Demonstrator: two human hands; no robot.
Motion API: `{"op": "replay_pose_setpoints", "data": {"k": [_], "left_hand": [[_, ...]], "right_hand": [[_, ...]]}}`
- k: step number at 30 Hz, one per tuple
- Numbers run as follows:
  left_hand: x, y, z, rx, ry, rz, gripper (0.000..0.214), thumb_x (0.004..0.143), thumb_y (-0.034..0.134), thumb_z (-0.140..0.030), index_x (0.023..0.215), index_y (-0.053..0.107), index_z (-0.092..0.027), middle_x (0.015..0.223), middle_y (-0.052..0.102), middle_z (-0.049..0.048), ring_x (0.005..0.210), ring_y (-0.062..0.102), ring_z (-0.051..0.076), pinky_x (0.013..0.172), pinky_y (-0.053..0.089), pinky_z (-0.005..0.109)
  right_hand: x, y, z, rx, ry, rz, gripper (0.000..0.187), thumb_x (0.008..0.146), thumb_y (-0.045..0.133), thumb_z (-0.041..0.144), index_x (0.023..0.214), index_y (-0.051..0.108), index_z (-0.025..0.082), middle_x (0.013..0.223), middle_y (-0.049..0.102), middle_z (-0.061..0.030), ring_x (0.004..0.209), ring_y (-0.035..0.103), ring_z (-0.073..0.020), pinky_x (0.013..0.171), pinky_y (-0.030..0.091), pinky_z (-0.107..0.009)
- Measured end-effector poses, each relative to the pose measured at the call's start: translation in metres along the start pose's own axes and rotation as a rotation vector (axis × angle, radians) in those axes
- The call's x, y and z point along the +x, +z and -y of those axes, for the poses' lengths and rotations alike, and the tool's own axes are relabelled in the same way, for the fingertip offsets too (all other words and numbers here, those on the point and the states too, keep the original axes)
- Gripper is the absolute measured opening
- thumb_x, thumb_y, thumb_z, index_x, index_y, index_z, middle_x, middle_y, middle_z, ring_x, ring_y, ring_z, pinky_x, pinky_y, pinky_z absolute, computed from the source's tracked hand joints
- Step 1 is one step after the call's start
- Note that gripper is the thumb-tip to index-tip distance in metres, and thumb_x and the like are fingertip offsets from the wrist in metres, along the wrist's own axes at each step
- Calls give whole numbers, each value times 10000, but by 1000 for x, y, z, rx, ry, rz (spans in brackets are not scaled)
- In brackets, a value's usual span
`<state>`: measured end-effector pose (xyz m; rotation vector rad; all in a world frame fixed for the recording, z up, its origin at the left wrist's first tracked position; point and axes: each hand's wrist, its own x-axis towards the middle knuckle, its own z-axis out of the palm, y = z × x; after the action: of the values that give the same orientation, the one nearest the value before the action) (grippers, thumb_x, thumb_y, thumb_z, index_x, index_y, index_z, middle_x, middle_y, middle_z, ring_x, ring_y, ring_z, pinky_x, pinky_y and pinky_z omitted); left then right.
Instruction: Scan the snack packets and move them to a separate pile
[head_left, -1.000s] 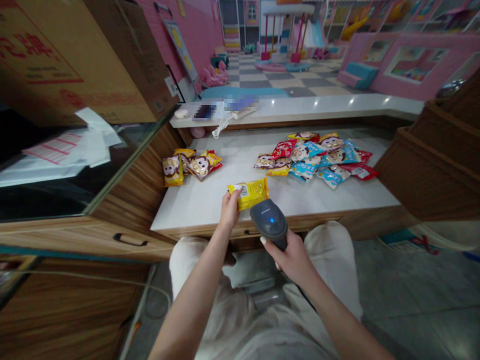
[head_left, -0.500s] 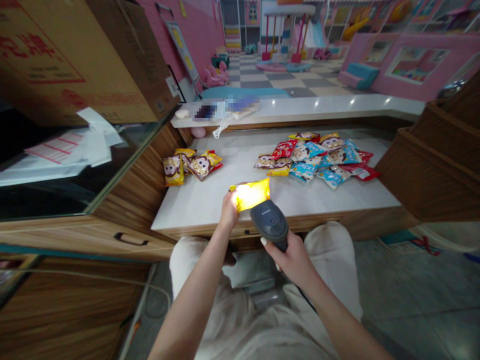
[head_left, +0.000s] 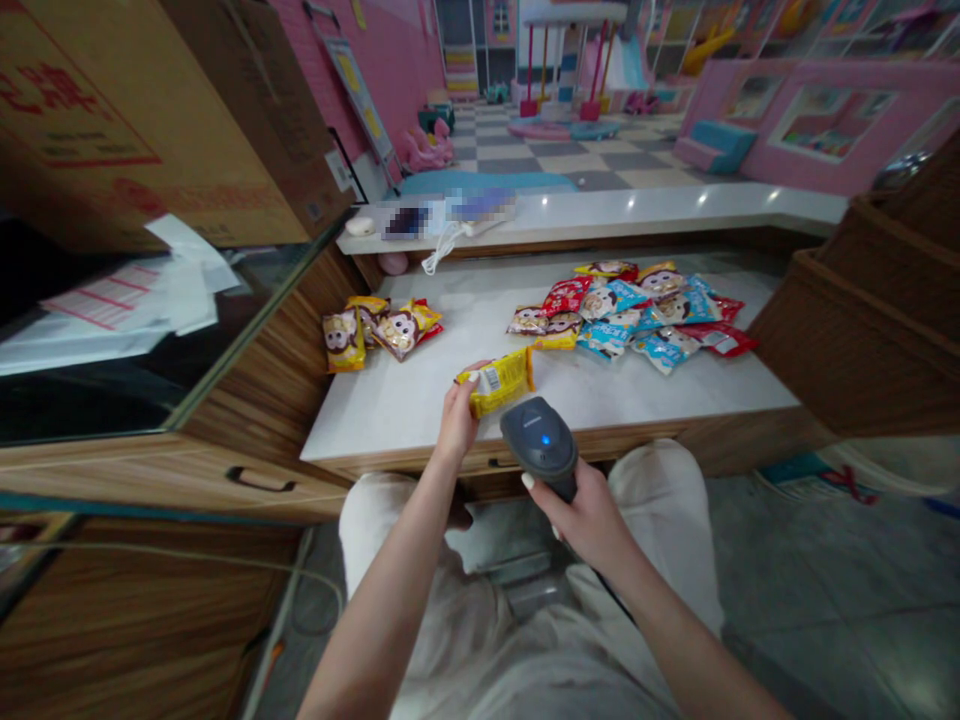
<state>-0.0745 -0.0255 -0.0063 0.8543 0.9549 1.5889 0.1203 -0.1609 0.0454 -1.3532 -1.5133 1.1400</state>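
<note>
My left hand [head_left: 457,420] pinches a yellow snack packet [head_left: 501,381] by its left end, holding it just above the near part of the white counter [head_left: 420,400]. My right hand [head_left: 585,515] is wrapped round the handle of a dark grey barcode scanner [head_left: 538,440] with a blue light lit on its head. The scanner's head sits right under the packet's near edge. A small pile of monkey-print packets [head_left: 382,330] lies at the counter's left. A larger heap of red, blue and yellow packets [head_left: 637,315] lies at the right.
Cardboard boxes [head_left: 150,110] and loose papers [head_left: 142,295] sit on a glass-topped wooden cabinet at left. A wooden shelf unit [head_left: 877,310] stands at right. A raised white ledge [head_left: 637,210] runs behind the counter, with a pink play area beyond. My knees are under the counter edge.
The scanner's bright light that lit the packet half a second ago has gone out. The packet has tilted a little and moved slightly away from me. My right hand has stayed put.
</note>
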Motion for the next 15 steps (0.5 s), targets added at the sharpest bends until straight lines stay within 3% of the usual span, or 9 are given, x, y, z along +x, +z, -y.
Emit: {"op": "replay_pose_setpoints", "data": {"k": [7,15], "left_hand": [[3,-2,7,-38,-19,2,487,750,806,-475,1138,799,-181,1140,858,130,1199,792,352,1063,607,475],[2,-1,1,-21,-17,-6,513,739,809,-547,1114,817,-197,1146,861,117,1267,767,367,1097,592,462]], "right_hand": [[0,-1,1,-16,-44,-2,165,897,695,419,830,688,268,469,601,23,569,743,-265,493,491,-272],[-1,0,-1,-14,0,-1,187,902,703,439,819,662,276,518,649,-1,654,782,-294,525,532,-287]]}}
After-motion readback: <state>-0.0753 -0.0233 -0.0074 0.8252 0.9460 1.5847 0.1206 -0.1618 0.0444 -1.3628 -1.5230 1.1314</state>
